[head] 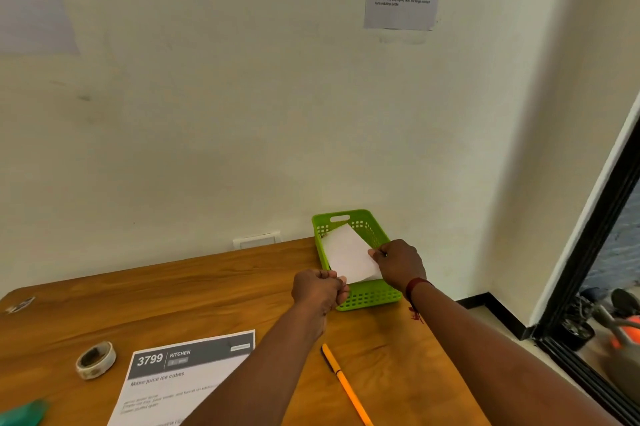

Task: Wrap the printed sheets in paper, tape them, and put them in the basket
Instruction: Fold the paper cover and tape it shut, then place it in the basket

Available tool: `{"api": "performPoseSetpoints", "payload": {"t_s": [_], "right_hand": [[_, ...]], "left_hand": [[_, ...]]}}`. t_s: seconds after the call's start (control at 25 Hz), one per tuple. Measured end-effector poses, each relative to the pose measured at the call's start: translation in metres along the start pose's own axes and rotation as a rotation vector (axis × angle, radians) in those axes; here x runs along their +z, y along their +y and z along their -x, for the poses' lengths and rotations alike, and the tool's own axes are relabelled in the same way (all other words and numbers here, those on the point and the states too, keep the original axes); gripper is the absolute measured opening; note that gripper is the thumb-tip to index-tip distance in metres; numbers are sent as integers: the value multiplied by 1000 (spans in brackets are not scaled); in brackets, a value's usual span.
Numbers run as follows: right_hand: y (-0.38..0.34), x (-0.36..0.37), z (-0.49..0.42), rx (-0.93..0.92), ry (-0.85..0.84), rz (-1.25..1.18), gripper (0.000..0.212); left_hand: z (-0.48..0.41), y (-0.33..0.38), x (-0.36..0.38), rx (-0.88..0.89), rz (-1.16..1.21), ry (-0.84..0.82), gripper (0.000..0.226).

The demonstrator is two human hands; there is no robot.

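You hold the packet (348, 254) over the basket (367, 297) at the table's (207, 287) far edge — left hand (318, 290) and right hand (398, 264) each pinching it; wrapping seemingly done, only release left.

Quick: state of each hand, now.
Left hand: closed, pinching the white packet at its near corner.
Right hand: closed, pinching the packet's right edge, over the green basket.

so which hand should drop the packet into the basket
Probably right: the right hand pinches the white packet over the inside of the green basket; the left hand grips its near corner at the rim.
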State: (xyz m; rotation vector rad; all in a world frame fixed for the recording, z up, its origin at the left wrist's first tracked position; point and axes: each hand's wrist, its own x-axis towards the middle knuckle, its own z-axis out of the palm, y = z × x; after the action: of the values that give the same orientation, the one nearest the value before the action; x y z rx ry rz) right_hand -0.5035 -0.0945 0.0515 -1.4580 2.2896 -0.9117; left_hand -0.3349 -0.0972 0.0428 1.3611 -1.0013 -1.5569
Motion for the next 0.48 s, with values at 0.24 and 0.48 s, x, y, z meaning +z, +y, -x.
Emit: {"api": "performPoseSetpoints", "payload": {"t_s": [0.24,0.48], "right_hand": [[9,13,-1,-3,-5,125,48],[8,15,17,-203,161,446,48]], "left_hand": [[-7,-8,3,78,-140,-7,16],[-4,-14,-7,224,-375,72,38]]}}
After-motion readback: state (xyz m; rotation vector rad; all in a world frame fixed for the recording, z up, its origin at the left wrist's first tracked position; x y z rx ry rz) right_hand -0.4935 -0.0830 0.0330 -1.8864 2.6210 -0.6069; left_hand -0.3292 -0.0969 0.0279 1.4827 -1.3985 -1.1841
